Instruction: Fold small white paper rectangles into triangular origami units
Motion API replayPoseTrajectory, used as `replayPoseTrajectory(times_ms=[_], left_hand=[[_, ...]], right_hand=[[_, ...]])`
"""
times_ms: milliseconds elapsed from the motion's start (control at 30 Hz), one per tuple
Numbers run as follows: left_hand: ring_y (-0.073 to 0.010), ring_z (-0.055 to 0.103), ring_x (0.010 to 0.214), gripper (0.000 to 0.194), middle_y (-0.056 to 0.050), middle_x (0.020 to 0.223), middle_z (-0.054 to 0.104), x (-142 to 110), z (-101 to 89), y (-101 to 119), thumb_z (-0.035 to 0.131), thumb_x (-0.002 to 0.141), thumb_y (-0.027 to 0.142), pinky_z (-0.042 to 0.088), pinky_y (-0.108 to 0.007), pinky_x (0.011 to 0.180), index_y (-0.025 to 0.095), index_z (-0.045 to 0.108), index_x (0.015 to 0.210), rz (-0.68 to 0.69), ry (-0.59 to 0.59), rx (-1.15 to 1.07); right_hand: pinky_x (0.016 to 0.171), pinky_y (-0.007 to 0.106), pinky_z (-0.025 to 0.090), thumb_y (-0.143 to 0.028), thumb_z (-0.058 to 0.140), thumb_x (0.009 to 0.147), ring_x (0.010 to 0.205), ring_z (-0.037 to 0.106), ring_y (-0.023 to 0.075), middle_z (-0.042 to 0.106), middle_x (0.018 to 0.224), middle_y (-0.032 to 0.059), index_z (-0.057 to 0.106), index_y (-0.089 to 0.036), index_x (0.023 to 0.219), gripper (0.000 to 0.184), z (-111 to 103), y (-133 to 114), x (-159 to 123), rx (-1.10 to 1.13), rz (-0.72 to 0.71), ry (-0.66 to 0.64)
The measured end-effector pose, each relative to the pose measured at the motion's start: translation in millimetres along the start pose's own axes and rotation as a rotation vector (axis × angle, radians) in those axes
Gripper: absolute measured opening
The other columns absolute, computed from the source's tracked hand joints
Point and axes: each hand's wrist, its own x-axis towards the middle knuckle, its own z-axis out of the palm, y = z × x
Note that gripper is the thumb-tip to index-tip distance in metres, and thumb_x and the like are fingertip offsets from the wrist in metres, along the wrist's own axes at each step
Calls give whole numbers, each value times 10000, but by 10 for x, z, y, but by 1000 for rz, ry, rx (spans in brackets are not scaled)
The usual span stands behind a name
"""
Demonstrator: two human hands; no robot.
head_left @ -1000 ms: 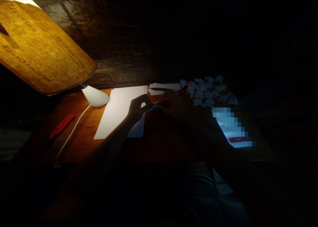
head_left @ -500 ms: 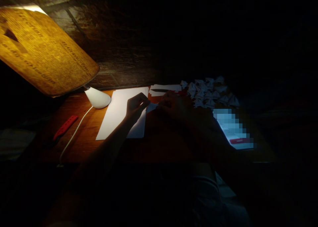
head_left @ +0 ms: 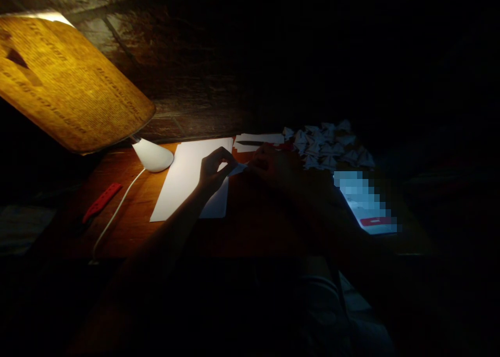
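Observation:
A small piece of folded paper (head_left: 237, 169) is held between my two hands, above the wooden table. My left hand (head_left: 215, 168) pinches its left side, thumb and forefinger making a loop. At its other side my right hand (head_left: 266, 163) has its fingers closed on the paper, dim in shadow. Beneath and left of my left hand lies a stack of white paper sheets (head_left: 187, 175). Just behind my right hand are a dark blade with a red handle, apparently scissors (head_left: 250, 143), and smaller white paper pieces (head_left: 269, 137).
At the left stands a lamp with a printed yellow shade (head_left: 78, 81), white base (head_left: 154, 156) and cable (head_left: 117, 211). A red strap (head_left: 102, 202) lies near it. Several folded paper shapes (head_left: 322, 146) are heaped back right, with a lit phone (head_left: 365, 203) in front. A wall rises behind.
The folded paper has tilted and shows a narrower face. The loop of my left thumb and forefinger has opened wider; both hands keep nearly the same place.

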Motion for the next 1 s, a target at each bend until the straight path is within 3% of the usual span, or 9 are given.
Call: replayPoseTrajectory(times_ms=[267, 433, 767, 1000], left_hand=[[-162, 609, 738, 110, -7, 759, 642, -8, 21, 42, 771, 783, 249, 517, -335, 738, 213, 683, 727, -1, 24, -37], [-168, 617, 744, 115, -11, 773, 645, -20, 54, 29, 757, 804, 266, 522, -335, 725, 207, 681, 741, -4, 32, -39], [-150, 633, 729, 151, -18, 784, 693, 13, 17, -20, 805, 836, 311, 508, -312, 696, 199, 716, 788, 137, -89, 154], [-143, 620, 684, 205, -14, 741, 685, -12, -7, -7, 798, 848, 324, 505, -304, 674, 191, 689, 736, 85, -132, 153]], right_hand=[[779, 353, 489, -213, 743, 879, 882, 585, 206, 613, 974, 51, 730, -195, 838, 46, 15, 36, -4, -13, -37, -8], [789, 362, 484, -145, 711, 868, 908, 586, 212, 615, 993, 57, 704, -195, 821, 69, 36, 48, 6, -47, -52, 40], [768, 357, 497, -170, 732, 848, 883, 585, 199, 594, 969, 47, 702, -198, 819, 50, 12, 27, 13, 47, -17, 78], [801, 365, 500, -213, 731, 844, 923, 567, 210, 579, 991, 52, 725, -205, 843, 11, -8, -24, -11, 38, -44, 16]])
